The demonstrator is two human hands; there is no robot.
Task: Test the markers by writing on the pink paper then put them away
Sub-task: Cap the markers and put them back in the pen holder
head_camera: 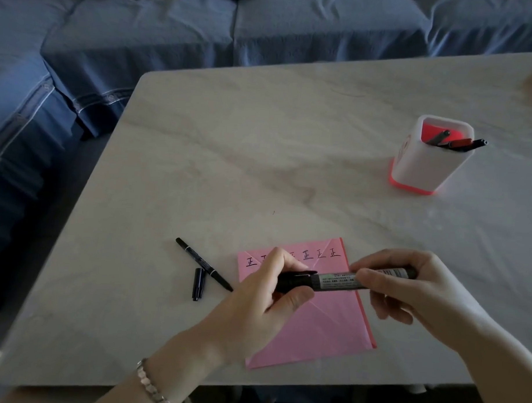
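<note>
left grip point(264, 300) curled round capped end of 1 marker point(334, 280) | right grip point(412, 291) pinching its barrel, over 1 paper point(320, 333) on bench point(261, 141) | 1 pen point(202, 264), 1 cap point(198, 283) left of paper | holder point(422, 167) contents hard to count

From my end I can read only one sign: the character 正, handwritten in dark ink in a row along the far edge of the pink paper point(320, 324). Four are clear, one at the left end and three toward the right corner. Two more between them are partly covered by the left hand point(264, 300) (only their top strokes show). The thick marker point(337, 280) carries a pale label with lines of fine print, too small to read. White print on the thin marker point(203, 264) and a red mark on the white holder point(422, 167) are just as illegible.
</note>
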